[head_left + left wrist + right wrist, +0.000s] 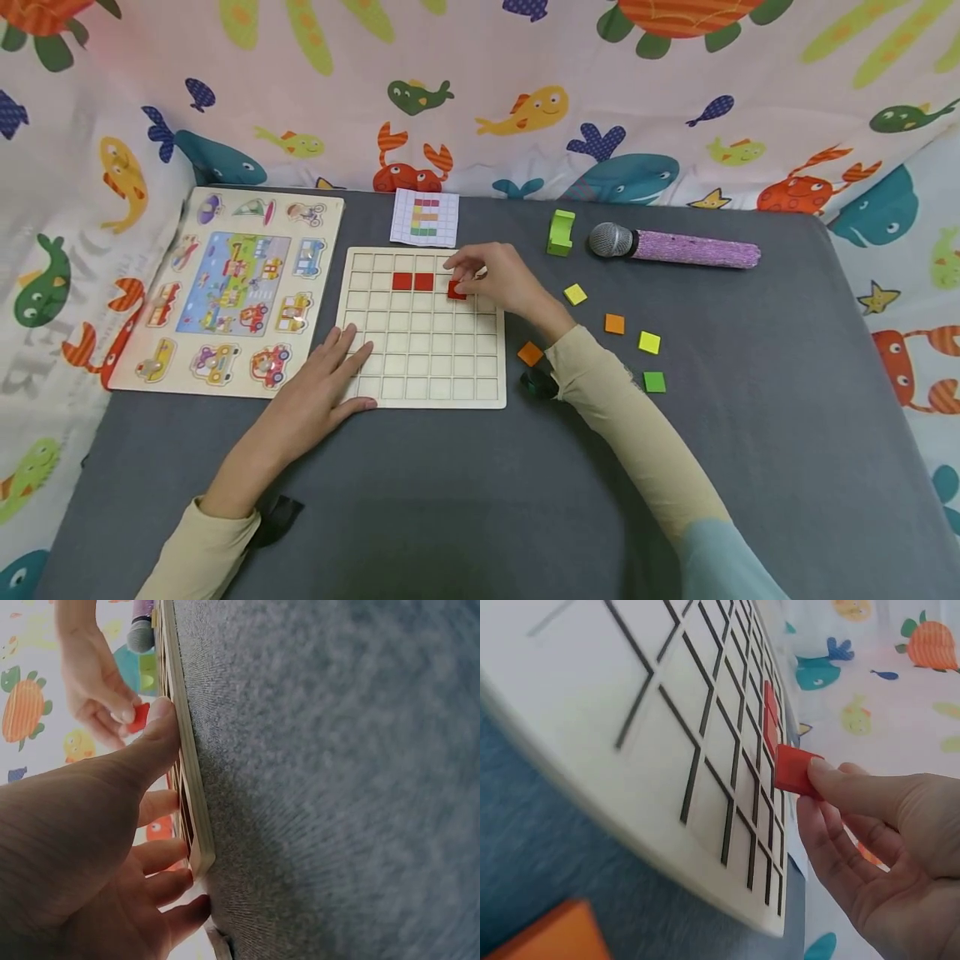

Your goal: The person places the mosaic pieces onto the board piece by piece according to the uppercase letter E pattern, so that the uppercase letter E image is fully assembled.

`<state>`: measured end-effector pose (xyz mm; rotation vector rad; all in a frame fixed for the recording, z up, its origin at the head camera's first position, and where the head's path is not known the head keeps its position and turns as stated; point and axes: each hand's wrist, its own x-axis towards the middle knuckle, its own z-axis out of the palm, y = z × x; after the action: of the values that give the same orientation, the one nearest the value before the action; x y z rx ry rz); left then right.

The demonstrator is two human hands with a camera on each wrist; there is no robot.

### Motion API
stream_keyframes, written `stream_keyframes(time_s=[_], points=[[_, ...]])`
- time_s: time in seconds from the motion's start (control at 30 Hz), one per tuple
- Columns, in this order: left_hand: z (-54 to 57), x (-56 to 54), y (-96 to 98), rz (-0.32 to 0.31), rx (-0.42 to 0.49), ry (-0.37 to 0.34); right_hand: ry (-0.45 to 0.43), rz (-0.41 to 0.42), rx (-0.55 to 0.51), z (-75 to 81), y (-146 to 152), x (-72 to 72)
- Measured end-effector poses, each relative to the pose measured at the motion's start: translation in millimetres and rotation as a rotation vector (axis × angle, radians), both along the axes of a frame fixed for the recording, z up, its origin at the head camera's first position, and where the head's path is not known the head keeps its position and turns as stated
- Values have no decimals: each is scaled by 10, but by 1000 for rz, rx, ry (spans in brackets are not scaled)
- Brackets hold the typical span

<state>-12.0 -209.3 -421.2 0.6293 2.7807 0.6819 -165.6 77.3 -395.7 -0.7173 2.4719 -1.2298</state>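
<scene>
My right hand (498,279) pinches a red square tile (793,769) between thumb and fingers, just over the upper right part of the white grid board (420,367). Two red tiles (413,282) sit side by side in a row near the board's top. Fingers fairly straight and spread, my left hand (322,379) rests on the board's lower left edge. In the left wrist view its thumb lies along the board's rim (196,787). A paper card (424,218) with a coloured grid pattern lies just behind the board.
Right of the board lie loose orange (614,323), yellow (649,342) and green tiles (654,382). A light green block (560,232) and a microphone (675,247) with a purple handle are farther back. A wooden vehicle puzzle (232,292) lies at the left, by the patterned cloth.
</scene>
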Motion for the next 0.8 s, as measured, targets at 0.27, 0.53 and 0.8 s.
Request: stream_keyframes(time_s=[0.27, 0.53, 0.8], points=[[-5, -9, 17, -1, -4, -1, -13, 13, 8, -9, -142, -141], [-1, -16, 21, 2, -23, -10, -46, -15, 79, -53, -214, -182], [6, -5, 8, 7, -22, -10, -34, -40, 142, -78, -306, -164]])
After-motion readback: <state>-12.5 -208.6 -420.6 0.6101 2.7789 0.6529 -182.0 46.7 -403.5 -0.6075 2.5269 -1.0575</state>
